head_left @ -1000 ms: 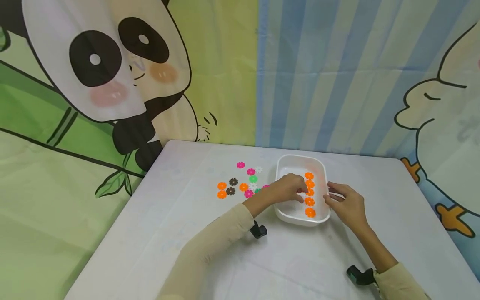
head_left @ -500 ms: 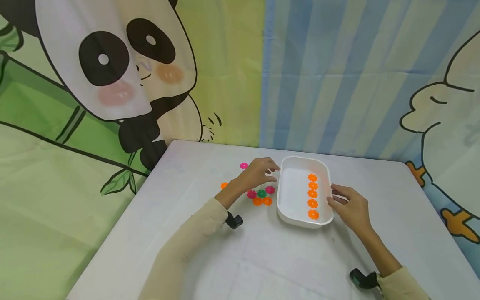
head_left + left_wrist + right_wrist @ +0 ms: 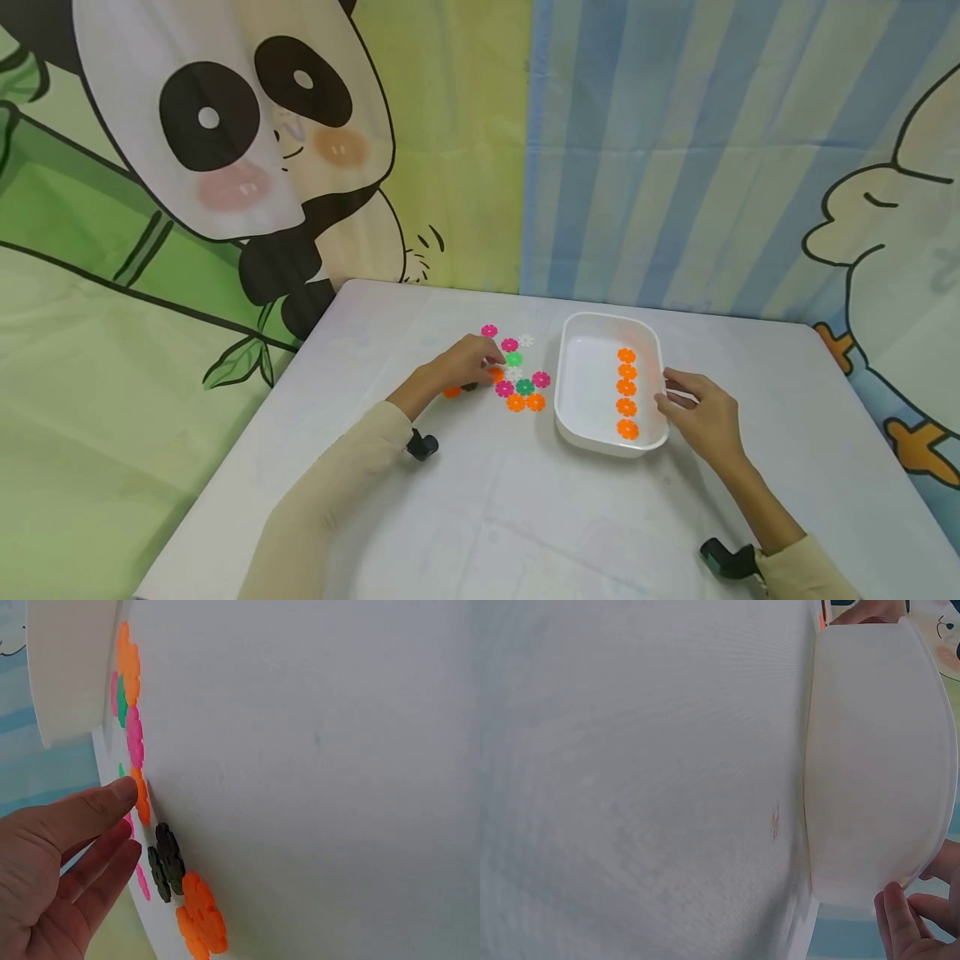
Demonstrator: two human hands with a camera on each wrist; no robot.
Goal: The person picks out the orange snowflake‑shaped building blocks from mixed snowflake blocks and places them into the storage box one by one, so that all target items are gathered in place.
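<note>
My left hand (image 3: 468, 360) is over the loose flower-shaped plastic discs on the table. Its thumb (image 3: 120, 791) is at an orange flower disc (image 3: 140, 799), while the other fingers stand apart from the thumb; the index fingertip is hidden. Two dark flower discs (image 3: 166, 859) and more orange ones (image 3: 201, 915) lie close to this hand. My right hand (image 3: 701, 412) holds the right rim of a white plastic tray (image 3: 570, 429), with fingertips against its wall in the right wrist view. Inside the tray, several orange flower discs (image 3: 626, 387) form a straight column along the right side.
Between the left hand and the tray lie pink (image 3: 541, 379), green (image 3: 524, 387), white (image 3: 526, 341) and orange discs (image 3: 516, 402). The white table (image 3: 525, 517) ends at a cartoon-printed curtain (image 3: 600, 167). A black wrist camera (image 3: 727, 558) is on the right forearm.
My left hand has moved left, out of the tray and over to the loose discs. The right hand stays at the tray's rim. The head view has shifted slightly.
</note>
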